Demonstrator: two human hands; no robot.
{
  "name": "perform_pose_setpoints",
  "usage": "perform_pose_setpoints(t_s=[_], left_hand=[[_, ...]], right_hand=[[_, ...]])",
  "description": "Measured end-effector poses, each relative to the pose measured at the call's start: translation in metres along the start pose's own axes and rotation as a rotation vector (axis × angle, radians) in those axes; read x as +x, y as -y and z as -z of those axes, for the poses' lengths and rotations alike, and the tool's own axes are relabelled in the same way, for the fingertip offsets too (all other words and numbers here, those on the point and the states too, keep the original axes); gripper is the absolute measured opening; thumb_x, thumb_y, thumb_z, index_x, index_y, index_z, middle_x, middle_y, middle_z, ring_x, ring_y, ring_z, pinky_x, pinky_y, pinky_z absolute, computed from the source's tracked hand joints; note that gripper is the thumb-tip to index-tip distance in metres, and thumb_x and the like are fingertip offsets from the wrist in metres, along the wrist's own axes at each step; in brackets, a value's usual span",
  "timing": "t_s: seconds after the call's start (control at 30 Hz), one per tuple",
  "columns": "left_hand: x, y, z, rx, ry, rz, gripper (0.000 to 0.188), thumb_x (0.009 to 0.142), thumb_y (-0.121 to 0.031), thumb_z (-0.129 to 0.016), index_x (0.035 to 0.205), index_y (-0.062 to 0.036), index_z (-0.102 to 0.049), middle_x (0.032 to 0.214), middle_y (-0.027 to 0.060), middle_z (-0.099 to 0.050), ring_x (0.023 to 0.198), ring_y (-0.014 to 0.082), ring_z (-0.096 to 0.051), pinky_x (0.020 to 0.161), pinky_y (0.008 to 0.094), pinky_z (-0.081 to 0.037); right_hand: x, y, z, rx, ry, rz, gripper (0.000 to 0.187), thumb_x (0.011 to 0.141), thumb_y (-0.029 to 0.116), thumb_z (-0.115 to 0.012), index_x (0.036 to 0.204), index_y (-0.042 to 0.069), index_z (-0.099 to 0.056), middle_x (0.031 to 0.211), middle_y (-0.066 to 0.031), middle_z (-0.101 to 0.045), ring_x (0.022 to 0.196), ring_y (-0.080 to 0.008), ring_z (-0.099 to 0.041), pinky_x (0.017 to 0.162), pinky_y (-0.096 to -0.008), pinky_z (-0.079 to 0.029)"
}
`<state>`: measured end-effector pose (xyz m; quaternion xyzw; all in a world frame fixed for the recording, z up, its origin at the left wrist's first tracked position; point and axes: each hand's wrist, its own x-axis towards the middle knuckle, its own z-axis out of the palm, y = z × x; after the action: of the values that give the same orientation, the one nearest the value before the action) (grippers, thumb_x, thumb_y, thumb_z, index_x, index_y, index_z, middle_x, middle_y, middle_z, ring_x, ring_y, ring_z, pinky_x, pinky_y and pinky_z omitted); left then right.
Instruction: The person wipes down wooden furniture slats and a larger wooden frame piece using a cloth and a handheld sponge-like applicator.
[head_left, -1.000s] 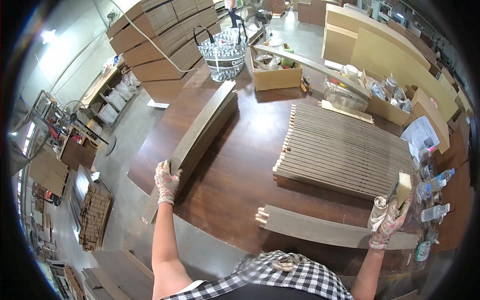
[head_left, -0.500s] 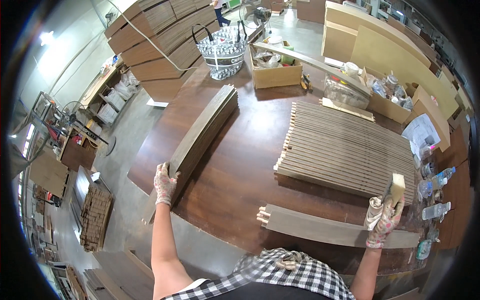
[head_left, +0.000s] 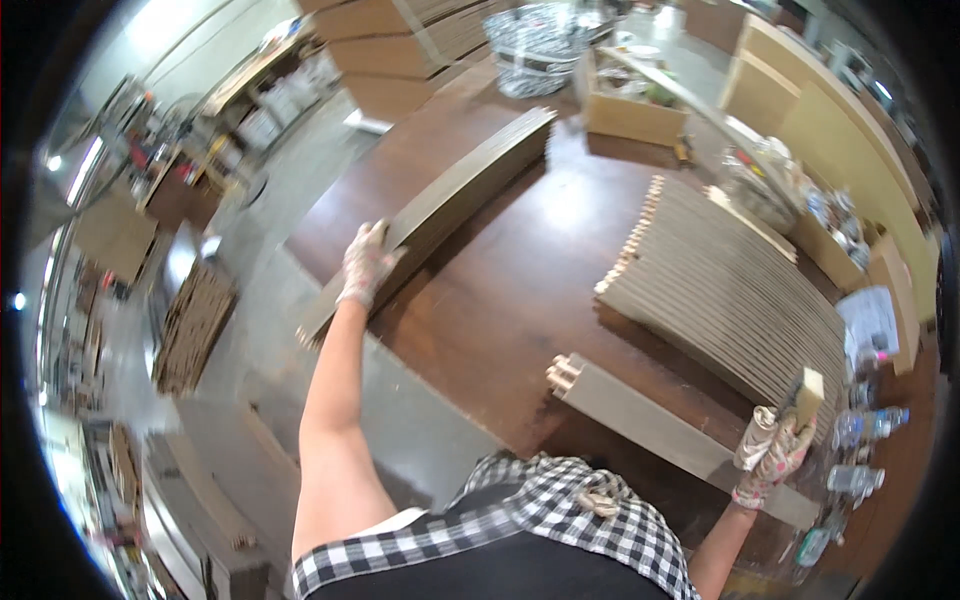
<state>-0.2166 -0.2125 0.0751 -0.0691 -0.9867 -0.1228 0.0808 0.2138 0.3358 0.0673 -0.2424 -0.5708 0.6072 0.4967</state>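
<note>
My left hand [head_left: 366, 265], in a spotted work glove, grips a long stack of grey-brown wooden slats [head_left: 465, 190] near its close end, at the table's left edge. Light dowel pegs stick out of the slat ends. My right hand [head_left: 776, 466], gloved too, is closed around a pale sponge block [head_left: 810, 394] with a darker face and a rolled whitish cloth [head_left: 757, 438]. It is over the right end of a shorter-looking slat piece [head_left: 640, 412] lying along the table's front, pegs to the left. Beyond that lies a wide row of slats [head_left: 725, 275] side by side.
On the brown table [head_left: 480, 300], a cardboard box [head_left: 635, 118] and a patterned bag [head_left: 535, 50] stand at the back. Plastic bottles [head_left: 855, 480] and a paper sheet [head_left: 870, 325] line the right side. Stacked boards [head_left: 195, 335] stand on the floor at left.
The whole view has turned, shifting the table and slats rightward in the picture. My left hand stays on the left stack; the right keeps the sponge and cloth over the front slat piece.
</note>
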Motion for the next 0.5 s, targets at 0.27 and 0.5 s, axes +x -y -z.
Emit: perform_pose_setpoints(t_s=[0.27,0.5], left_hand=[[-0.109,-0.142,-0.026,-0.639,-0.160,-0.458,0.039,0.089,-0.017,-0.069,0.125,-0.0048,-0.063,0.124,0.0154,-0.061,0.121,0.0323,-0.056,0.106,0.0424,-0.043],[-0.154,-0.150,-0.063,-1.255,0.289,-0.026,0.028,0.101,-0.008,-0.057,0.126,0.0023,-0.062,0.116,0.0061,-0.067,0.107,0.0107,-0.060,0.094,0.0235,-0.045]], right_hand=[[-0.064,0.083,-0.103,-0.343,0.471,-0.225,0.062,0.092,0.015,-0.065,0.147,0.000,-0.041,0.123,-0.0170,-0.061,0.096,-0.0237,-0.068,0.076,-0.0315,-0.059],[-0.109,0.059,-0.151,-0.946,0.922,0.572,0.052,0.082,0.028,-0.075,0.126,0.001,-0.063,0.117,-0.0164,-0.068,0.100,-0.0304,-0.068,0.089,-0.0402,-0.054]])
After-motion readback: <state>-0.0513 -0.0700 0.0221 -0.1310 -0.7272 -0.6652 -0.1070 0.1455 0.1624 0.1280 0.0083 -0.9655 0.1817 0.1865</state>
